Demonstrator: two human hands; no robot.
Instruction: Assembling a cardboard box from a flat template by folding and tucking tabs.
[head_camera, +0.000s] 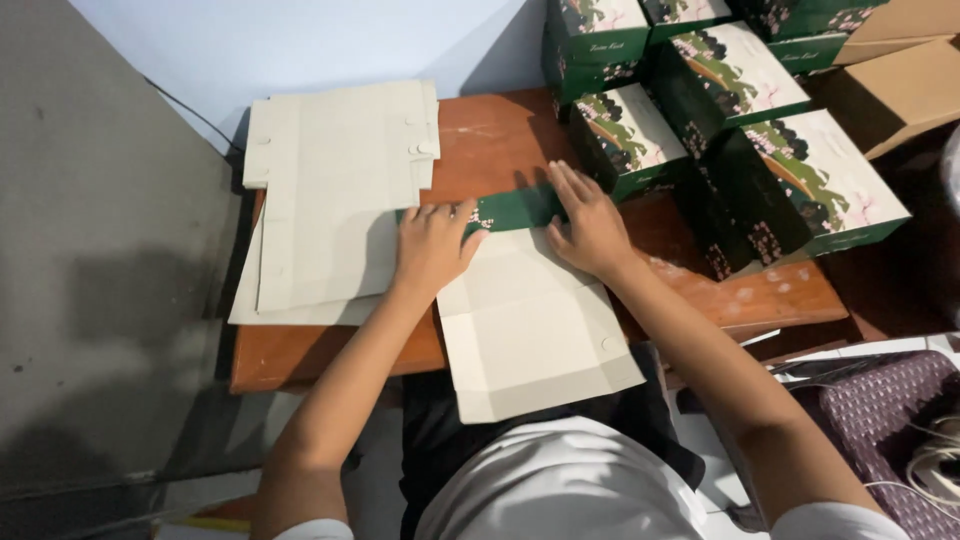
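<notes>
Left hand (432, 245) and right hand (585, 225) press flat, fingers spread, on the green flap (515, 208) of the cardboard sheet (535, 330).

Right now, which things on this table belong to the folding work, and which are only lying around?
In the work:
- flat grey cardboard box blank with green printed flap
- left hand, pressing the flap
- right hand, pressing the flap
- stack of flat grey blanks
- finished green printed boxes

Lying about:
- plain brown cartons
- purple woven chair
</notes>
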